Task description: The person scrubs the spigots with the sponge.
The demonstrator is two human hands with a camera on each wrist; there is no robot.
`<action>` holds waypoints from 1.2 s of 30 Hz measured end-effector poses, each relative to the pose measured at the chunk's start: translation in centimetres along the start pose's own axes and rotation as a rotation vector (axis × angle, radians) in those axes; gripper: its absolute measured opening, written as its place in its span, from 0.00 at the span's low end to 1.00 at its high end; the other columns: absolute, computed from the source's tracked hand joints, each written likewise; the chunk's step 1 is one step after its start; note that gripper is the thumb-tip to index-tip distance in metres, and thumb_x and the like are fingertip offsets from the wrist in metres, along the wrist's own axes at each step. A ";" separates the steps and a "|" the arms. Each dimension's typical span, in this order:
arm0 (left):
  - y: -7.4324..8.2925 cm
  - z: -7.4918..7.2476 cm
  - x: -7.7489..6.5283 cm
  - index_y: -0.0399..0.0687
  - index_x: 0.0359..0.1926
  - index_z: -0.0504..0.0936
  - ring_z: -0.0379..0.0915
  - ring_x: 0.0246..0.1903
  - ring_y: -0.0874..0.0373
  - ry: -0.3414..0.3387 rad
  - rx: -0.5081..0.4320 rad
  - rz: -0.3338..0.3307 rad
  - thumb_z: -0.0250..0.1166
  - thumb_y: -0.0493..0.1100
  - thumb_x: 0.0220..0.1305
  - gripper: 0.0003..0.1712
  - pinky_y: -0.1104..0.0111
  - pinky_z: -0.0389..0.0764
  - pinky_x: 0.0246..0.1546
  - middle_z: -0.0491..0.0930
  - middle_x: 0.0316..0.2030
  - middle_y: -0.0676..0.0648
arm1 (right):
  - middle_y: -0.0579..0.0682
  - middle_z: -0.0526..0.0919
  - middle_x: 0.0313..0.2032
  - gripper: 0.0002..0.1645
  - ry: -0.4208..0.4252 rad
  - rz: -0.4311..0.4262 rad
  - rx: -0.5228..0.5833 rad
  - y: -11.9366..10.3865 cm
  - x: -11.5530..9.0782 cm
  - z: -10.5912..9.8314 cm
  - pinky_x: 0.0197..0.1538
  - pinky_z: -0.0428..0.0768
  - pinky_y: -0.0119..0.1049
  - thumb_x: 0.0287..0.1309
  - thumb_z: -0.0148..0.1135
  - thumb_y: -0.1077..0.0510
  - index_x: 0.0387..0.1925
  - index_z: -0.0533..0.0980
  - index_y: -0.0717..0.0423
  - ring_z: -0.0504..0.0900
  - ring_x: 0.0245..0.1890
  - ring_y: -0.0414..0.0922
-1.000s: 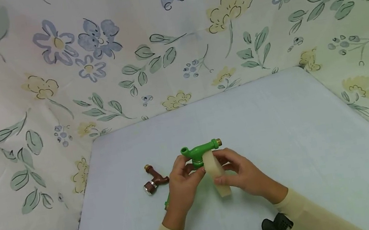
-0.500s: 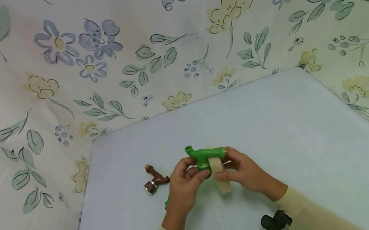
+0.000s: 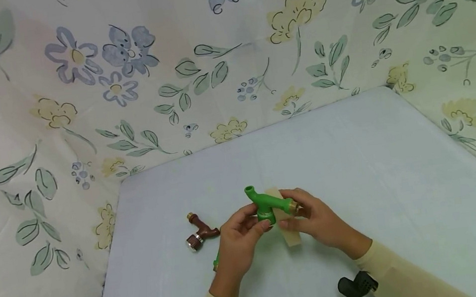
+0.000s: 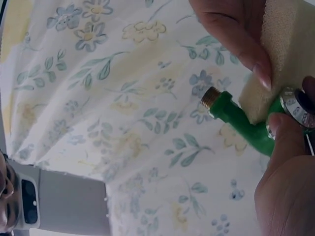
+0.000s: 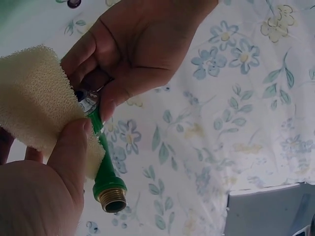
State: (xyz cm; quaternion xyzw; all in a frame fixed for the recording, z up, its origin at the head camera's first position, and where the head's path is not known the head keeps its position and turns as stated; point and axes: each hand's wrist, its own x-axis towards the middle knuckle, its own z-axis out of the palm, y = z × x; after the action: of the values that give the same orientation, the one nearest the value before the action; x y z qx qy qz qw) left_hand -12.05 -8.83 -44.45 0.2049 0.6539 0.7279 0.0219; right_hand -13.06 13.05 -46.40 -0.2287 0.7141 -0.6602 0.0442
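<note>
A green tap (image 3: pixel 267 202) with a threaded brass end is held above the table by my left hand (image 3: pixel 241 243), whose thumb and fingers pinch it at the silver-ringed handle end. In my right hand (image 3: pixel 317 218) is a cream-coloured sponge (image 3: pixel 292 236), gripped between thumb and fingers. The right wrist view shows the sponge (image 5: pixel 39 93) lying along the side of the tap's green pipe (image 5: pixel 103 164). From the left wrist the brass thread (image 4: pixel 210 98) points away from the hand, and the sponge (image 4: pixel 261 96) overlaps the tap body.
A brown tap (image 3: pixel 201 232) with a brass end lies on the white table (image 3: pixel 356 153) left of my hands. Part of another green object (image 3: pixel 215 263) shows behind my left wrist. Floral cloth (image 3: pixel 219 70) hangs along the table's back and sides.
The green tap has turned, its brass end swinging down and toward me while its spout end shifts right. The sponge has gone from in front of the tap's pipe to behind it.
</note>
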 end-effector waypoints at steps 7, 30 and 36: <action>-0.5 0.0 0.2 0.38 0.58 0.75 0.77 0.43 0.44 0.051 -0.021 -0.033 0.64 0.33 0.63 0.21 0.53 0.81 0.41 0.77 0.47 0.36 | 0.50 0.73 0.47 0.35 0.013 -0.032 -0.041 -2.6 -0.2 0.5 0.51 0.74 0.56 0.56 0.68 0.63 0.64 0.66 0.52 0.71 0.48 0.49; 0.4 0.2 0.1 0.39 0.54 0.74 0.77 0.41 0.46 0.153 -0.014 -0.064 0.69 0.30 0.57 0.24 0.62 0.82 0.40 0.72 0.49 0.38 | 0.49 0.73 0.50 0.36 0.054 -0.057 -0.124 -4.1 -0.1 1.6 0.51 0.76 0.52 0.53 0.71 0.61 0.63 0.67 0.54 0.73 0.50 0.49; 0.1 -0.1 -0.2 0.38 0.56 0.75 0.75 0.44 0.44 0.038 -0.050 -0.008 0.66 0.29 0.60 0.22 0.60 0.81 0.41 0.72 0.51 0.36 | 0.53 0.72 0.52 0.36 0.029 -0.035 -0.057 -3.7 0.1 0.7 0.50 0.76 0.53 0.56 0.68 0.63 0.65 0.65 0.56 0.72 0.51 0.55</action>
State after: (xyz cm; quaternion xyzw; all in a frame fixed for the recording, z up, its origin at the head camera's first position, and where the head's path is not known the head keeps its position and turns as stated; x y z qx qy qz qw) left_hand -11.88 -8.99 -44.45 0.1878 0.6366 0.7478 0.0178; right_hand -11.96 12.26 -42.94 -0.2328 0.7292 -0.6433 0.0158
